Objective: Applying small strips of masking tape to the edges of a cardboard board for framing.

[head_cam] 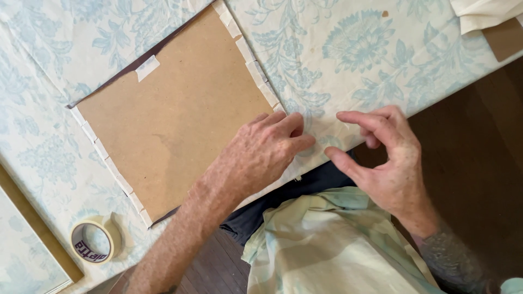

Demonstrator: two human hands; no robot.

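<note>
At the far left edge, a framed panel (pixel 27 256) with a tan border pokes into view, cut off so its full shape cannot be told. Just right of it, a roll of masking tape (pixel 96 240) lies flat on the surface (pixel 49 147), which is covered by a pale cloth printed with blue flowers; the roll sits near the brown backing board (pixel 174 117), likely so tape stays within reach. That board lies flat and turned at an angle, and short strips of tape (pixel 111 166) run along its lower left and right edges, while 1 loose piece (pixel 147 67) sticks near its top left. A thin dark rim shows under the board, probably a frame beneath it, though little of it can be seen.

The left hand (pixel 259 155) rests palm down over the board's lower right corner, fingers (pixel 289 126) flat and together, pressing rather than gripping, seemingly to hold the corner steady or smooth tape down. What lies under the palm is hidden.

The right hand (pixel 389 163) hovers just beside it over the surface's edge, thumb and forefinger apart in a half-open pinch, holding nothing that I can make out; a faint clear strip may lie between the 2 hands, but it is too dim to tell. At top right, folded pale cloth (pixel 482 13) and brown card (pixel 506 38) are cut off.
</note>
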